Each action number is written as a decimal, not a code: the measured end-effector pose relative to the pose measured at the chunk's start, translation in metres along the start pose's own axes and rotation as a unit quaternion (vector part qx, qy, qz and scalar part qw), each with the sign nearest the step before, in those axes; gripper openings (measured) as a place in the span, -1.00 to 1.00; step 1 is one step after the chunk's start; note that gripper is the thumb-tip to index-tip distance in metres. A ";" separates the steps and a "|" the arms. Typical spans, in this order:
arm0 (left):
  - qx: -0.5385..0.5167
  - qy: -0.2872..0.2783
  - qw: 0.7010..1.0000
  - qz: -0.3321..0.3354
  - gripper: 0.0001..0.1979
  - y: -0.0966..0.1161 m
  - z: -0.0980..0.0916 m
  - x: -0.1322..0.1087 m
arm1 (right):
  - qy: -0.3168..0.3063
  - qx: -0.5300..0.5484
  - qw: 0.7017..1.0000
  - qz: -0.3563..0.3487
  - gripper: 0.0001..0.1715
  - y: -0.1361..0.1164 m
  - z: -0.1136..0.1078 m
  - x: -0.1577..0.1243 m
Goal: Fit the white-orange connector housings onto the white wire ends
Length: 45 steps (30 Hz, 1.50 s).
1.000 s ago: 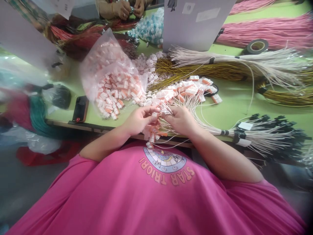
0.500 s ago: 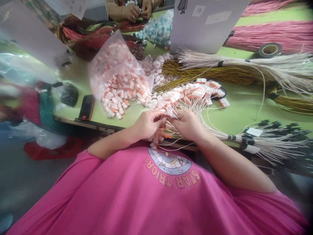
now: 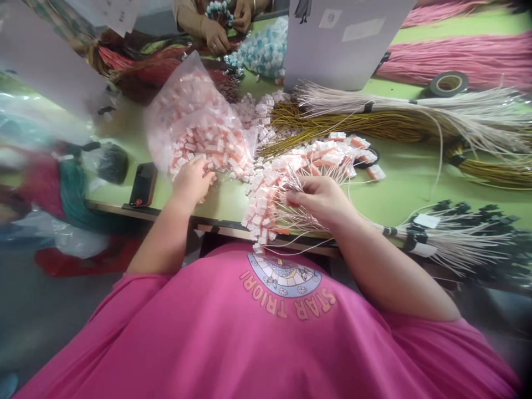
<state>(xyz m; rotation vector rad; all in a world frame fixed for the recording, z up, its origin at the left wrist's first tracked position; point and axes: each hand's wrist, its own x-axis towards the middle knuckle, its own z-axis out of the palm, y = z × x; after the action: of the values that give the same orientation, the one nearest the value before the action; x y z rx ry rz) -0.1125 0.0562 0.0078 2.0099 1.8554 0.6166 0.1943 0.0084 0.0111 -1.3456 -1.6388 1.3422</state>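
Observation:
My left hand (image 3: 191, 182) is over the near edge of a pile of loose white-and-orange plastic connectors (image 3: 224, 149), which spill from a clear plastic bag (image 3: 183, 91). Its thumb stands apart from the fingers; some fingertips are hidden among the connectors. My right hand (image 3: 322, 200) pinches thin white wires (image 3: 297, 183) between thumb and fingers at the table's front. Left of that hand, and behind it, lie wires with connectors (image 3: 261, 208) fitted on their ends. The white wire bundle runs under my right forearm to a black-taped part.
Bundles of white wires (image 3: 407, 105) and yellow-brown wires (image 3: 353, 124) lie behind on the right, near a tape roll (image 3: 449, 84). A phone (image 3: 143, 184) rests by the left edge. Across the table, another person's hands (image 3: 216, 36) handle blue-and-white parts. A grey-white panel (image 3: 332, 50) stands upright.
My left hand has left the wire ends beside my right hand and moved left to the loose connectors. My right hand stays on the wires. The other person's hands have shifted apart.

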 end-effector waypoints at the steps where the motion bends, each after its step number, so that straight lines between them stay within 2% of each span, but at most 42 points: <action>1: 0.046 -0.002 0.999 -0.007 -0.83 -0.009 0.001 0.005 | -0.001 -0.001 1.000 0.001 -0.72 -0.001 0.001 0.000; 4: 0.148 -0.016 0.988 0.029 -0.91 -0.021 0.007 0.010 | -0.007 0.002 1.000 -0.003 -0.73 -0.003 0.003 -0.001; 6: 0.158 -0.020 0.986 0.055 -0.92 -0.021 0.011 0.009 | -0.017 0.003 1.000 -0.005 -0.76 -0.004 0.004 -0.001; 9: 0.123 0.018 0.991 0.048 -0.85 -0.011 0.016 0.003 | -0.026 -0.002 1.000 -0.012 -0.82 -0.003 0.005 -0.001; 12: -0.018 0.035 0.999 0.026 -0.80 0.009 0.017 -0.010 | -0.036 -0.004 0.999 -0.019 -0.86 -0.003 0.004 0.000; 14: -0.141 0.018 0.989 0.037 -0.78 0.027 0.018 -0.020 | -0.043 0.002 0.999 -0.018 -0.90 -0.003 0.004 0.000; 16: -0.244 -0.024 0.966 0.076 -0.77 0.045 0.018 -0.028 | -0.042 0.007 0.999 -0.017 -0.91 -0.004 0.005 0.000; 18: -0.329 -0.101 0.933 0.108 -0.77 0.060 0.019 -0.033 | -0.034 0.006 0.999 -0.020 -0.88 -0.005 0.005 -0.001; 19: -0.370 -0.142 0.912 0.103 -0.74 0.066 0.020 -0.035 | -0.031 0.004 0.999 -0.022 -0.86 -0.006 0.006 -0.001; 21: -0.440 -0.215 0.870 0.049 -0.64 0.076 0.023 -0.036 | -0.026 -0.002 0.999 -0.022 -0.81 -0.007 0.005 -0.002; 23: -0.476 -0.251 0.843 -0.016 -0.65 0.082 0.026 -0.038 | -0.018 -0.010 1.000 -0.023 -0.80 -0.007 0.005 -0.002; 25: -0.484 -0.262 0.834 -0.045 -0.71 0.087 0.028 -0.041 | -0.014 -0.013 1.000 -0.023 -0.77 -0.008 0.003 -0.002; 27: -0.493 -0.264 0.827 -0.059 -0.69 0.090 0.030 -0.043 | -0.016 -0.014 1.000 -0.020 -0.72 -0.008 0.002 -0.002; 32: -0.547 -0.267 0.782 -0.135 -0.65 0.094 0.031 -0.049 | -0.013 -0.019 1.000 -0.006 -0.65 -0.008 0.001 -0.003; 35: -0.547 -0.269 0.776 -0.164 -0.63 0.097 0.032 -0.050 | -0.009 0.006 1.000 -0.012 -0.71 -0.006 0.003 -0.004; 39: -0.533 -0.269 0.789 -0.144 -0.66 0.100 0.034 -0.050 | -0.048 0.008 0.999 -0.005 -0.71 -0.004 0.004 -0.004; 42: -0.517 -0.277 0.799 -0.136 -0.69 0.101 0.035 -0.051 | -0.051 0.010 0.999 -0.002 -0.68 -0.004 0.004 -0.004; 45: -0.526 -0.268 0.795 -0.137 -0.71 0.102 0.037 -0.052 | -0.046 -0.015 0.999 -0.009 -0.68 -0.005 0.005 -0.003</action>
<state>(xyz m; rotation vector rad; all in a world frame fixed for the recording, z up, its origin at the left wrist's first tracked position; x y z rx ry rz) -0.0091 -0.0028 0.0254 0.9814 1.0127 0.6734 0.1895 0.0040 0.0149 -1.3013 -1.7350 1.3935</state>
